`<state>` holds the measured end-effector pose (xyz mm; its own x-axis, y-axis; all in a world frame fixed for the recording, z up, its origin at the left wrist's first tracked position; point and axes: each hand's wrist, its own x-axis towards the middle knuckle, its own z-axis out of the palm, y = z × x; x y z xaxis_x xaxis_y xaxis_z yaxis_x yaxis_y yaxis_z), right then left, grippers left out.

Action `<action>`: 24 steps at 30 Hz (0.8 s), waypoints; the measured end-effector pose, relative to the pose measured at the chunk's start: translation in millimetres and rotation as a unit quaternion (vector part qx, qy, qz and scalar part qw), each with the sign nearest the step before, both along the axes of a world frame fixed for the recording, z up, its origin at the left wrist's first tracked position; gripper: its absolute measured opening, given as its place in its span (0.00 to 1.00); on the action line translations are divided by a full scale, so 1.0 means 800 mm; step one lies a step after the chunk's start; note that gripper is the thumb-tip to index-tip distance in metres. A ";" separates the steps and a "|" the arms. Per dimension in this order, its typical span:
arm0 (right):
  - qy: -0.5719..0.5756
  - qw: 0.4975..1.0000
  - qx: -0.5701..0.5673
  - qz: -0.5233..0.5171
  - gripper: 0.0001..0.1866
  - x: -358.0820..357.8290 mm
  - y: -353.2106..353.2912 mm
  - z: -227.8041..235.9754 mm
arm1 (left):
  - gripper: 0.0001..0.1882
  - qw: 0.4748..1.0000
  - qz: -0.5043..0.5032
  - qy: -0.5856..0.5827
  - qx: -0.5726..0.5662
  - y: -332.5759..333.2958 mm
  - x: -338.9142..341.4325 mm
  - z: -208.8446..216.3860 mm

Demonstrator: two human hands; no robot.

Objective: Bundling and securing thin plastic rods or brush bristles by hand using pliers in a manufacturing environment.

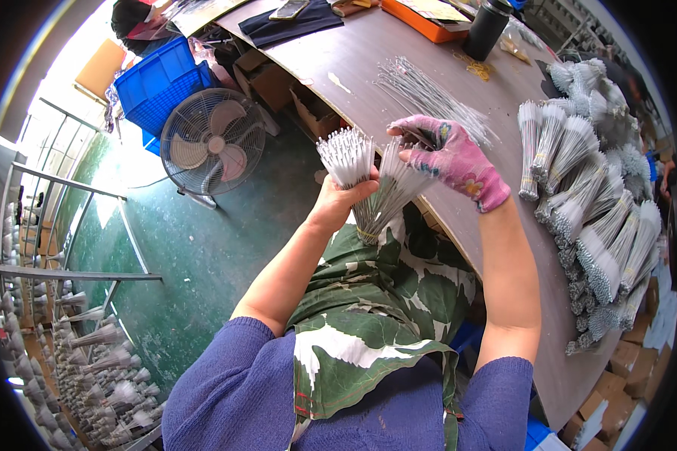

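Note:
My bare left hand (338, 197) is closed around a bundle of thin wire brushes (346, 159), their pale tips pointing up. More brushes of the bundle fan out to the right of that hand. Lower down, at my lap, a yellow band (366, 234) gathers the stems. My right hand (447, 158) wears a pink flowered glove and hovers just right of the bundle's top. Its fingers are curved, with a gap between thumb and forefinger, and I see nothing held there. Beyond it, loose thin brushes (432, 94) lie spread on the table.
Many banded brush bundles (602, 203) are heaped on the table's (526, 301) right side. A dark bottle (489, 30), an orange tray (425, 21) and yellow rubber bands (478, 69) sit at the far side. A floor fan (216, 144) and blue crates (165, 86) stand left.

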<state>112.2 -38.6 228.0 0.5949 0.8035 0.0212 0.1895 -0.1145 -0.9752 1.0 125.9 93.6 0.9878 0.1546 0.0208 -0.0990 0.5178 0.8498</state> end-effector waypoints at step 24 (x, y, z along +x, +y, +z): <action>-0.020 0.999 0.003 -0.049 0.13 0.006 -0.017 -0.001 | 0.05 0.999 -0.035 -0.013 0.039 -0.008 -0.001 0.015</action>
